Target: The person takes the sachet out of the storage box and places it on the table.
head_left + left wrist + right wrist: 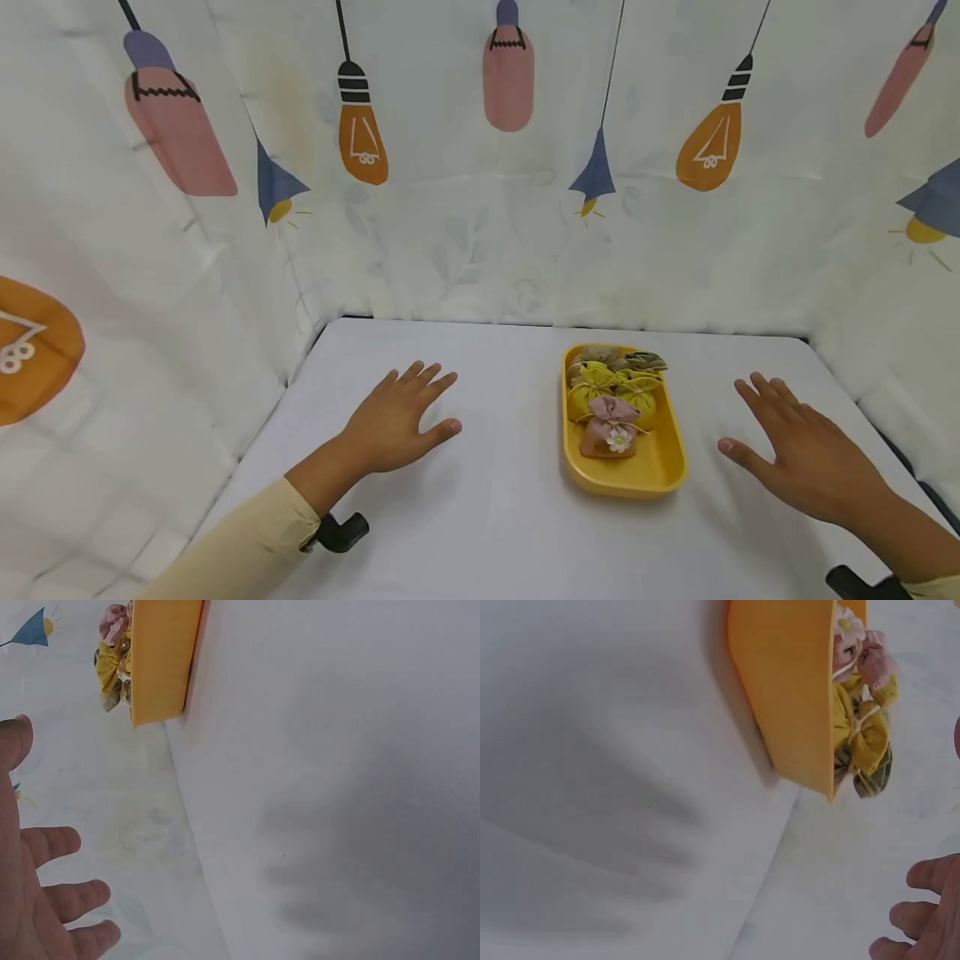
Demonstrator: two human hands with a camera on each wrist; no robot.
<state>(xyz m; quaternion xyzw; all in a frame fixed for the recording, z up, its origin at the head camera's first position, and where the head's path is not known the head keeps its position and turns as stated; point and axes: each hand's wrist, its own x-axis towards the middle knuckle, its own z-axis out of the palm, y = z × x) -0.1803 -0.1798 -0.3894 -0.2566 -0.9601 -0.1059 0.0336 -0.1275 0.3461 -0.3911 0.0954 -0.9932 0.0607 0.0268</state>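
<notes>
in the head view, a yellow tray (663, 467) sits right of centre on the white table (495, 517), its long side running up the frame. in the tray's lower half lies a pink pouch (613, 412) with a white flower (618, 439) on its front. two yellow pouches (590, 400) are bunched just above it, and at the tray's upper end are greenish-grey pouches (641, 361), which overlap so much that their number is hard to tell.

the left hand (397, 425) is left of the tray, near the middle of the frame, and the right hand (813, 458) is at the lower right; both are apart from the tray, palms down, fingers spread wide and holding nothing. in both wrist views, finger shadows fall on the table. tan sleeves (247, 533) reach the wrists. behind the table hangs a pale cloth (465, 242) printed with lamps and orange bulbs.
</notes>
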